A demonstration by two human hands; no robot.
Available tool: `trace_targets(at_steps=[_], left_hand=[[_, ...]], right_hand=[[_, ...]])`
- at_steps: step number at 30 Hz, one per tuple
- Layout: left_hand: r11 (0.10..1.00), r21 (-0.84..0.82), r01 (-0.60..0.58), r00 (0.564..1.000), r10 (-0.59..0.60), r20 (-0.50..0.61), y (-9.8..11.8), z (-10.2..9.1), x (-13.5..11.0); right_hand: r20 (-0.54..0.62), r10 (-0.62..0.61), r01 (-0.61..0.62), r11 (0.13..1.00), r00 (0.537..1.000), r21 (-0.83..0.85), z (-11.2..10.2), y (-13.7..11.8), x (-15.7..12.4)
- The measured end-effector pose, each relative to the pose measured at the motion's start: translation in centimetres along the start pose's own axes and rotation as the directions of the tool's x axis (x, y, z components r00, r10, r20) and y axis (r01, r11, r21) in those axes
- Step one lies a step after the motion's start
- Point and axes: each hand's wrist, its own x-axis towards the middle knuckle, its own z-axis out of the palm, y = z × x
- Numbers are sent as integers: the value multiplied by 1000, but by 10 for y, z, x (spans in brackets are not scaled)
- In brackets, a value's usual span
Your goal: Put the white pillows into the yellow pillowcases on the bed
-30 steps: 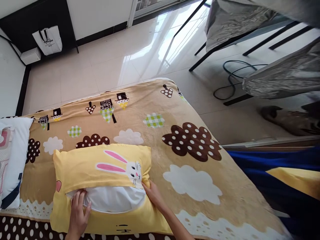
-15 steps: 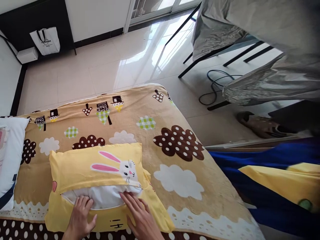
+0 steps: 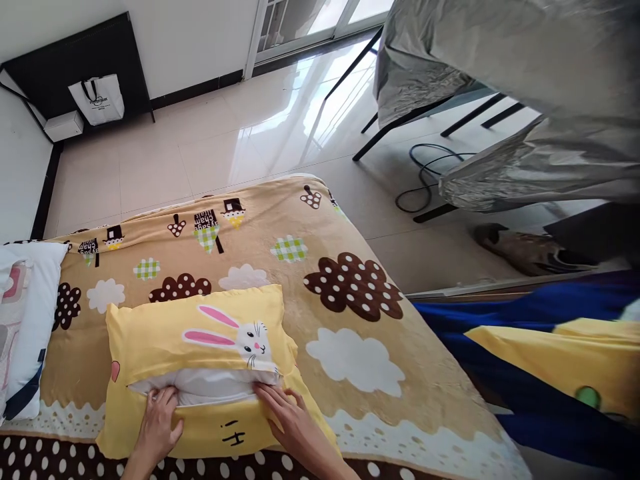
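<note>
A yellow pillowcase [image 3: 200, 337] with a white rabbit print lies on the tan patterned blanket [image 3: 350, 300]. A white pillow [image 3: 210, 387] shows through the slit in its near side. My left hand [image 3: 159, 427] presses on the lower flap at the left end of the slit, fingers curled at the edge. My right hand [image 3: 290, 417] lies flat on the lower flap at the right end, fingers stretched toward the slit.
A white pillow with pink and navy print [image 3: 23, 333] lies at the left edge. Blue and yellow bedding [image 3: 550, 347] lies to the right. Beyond the bed are tiled floor, a black cable [image 3: 425, 180], a shoe [image 3: 525, 250], grey covered frames [image 3: 500, 60] and a white bag [image 3: 97, 99].
Both hands have drawn the lower flap up over the white pillow, so less of it shows. My right hand moved from the slit's right corner onto the flap. The view shifted slightly.
</note>
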Motion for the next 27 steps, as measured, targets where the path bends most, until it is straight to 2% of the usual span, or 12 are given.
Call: trace_targets(at_steps=[2,5,9,12,14,15,17,18,20,22,24,27], left_hand=[[998,-15,-67,997,67,-39,1,-6,-8],[992,1,-123,991,123,-48,7,-17,-15],[979,114,-171,982,179,-63,17,-34,-15],[965,166,-205,965,228,-129,18,-39,-6],[967,157,-198,968,219,-125,13,-34,6],[975,128,-182,975,196,-106,9,-29,13],[993,27,-116,992,117,-53,2,-15,30],[998,-31,-63,998,62,-25,-2,-7,38],[991,-120,51,998,-49,26,-7,6,53],[980,-157,119,992,-113,52,-9,13,64],[980,-147,135,990,-126,67,-8,13,68],[990,-109,91,993,-83,82,-7,4,59]], right_hand=[[-66,-45,43,999,997,-29,-7,2,-15],[-190,-120,106,991,975,-81,-21,-2,-19],[-360,-202,157,976,911,-152,-29,-8,2],[-413,-222,154,969,883,-191,-19,-5,24],[-349,-217,166,971,912,-171,-6,-1,38],[-281,-187,153,978,941,-138,0,0,46],[-90,-55,50,997,994,-57,13,3,61],[6,17,-17,999,1000,-29,17,4,69],[149,120,-120,993,982,-6,21,6,83],[199,143,-146,989,969,-1,17,7,91],[212,121,-127,992,970,15,8,9,87],[170,14,-19,999,985,31,-6,12,55]])
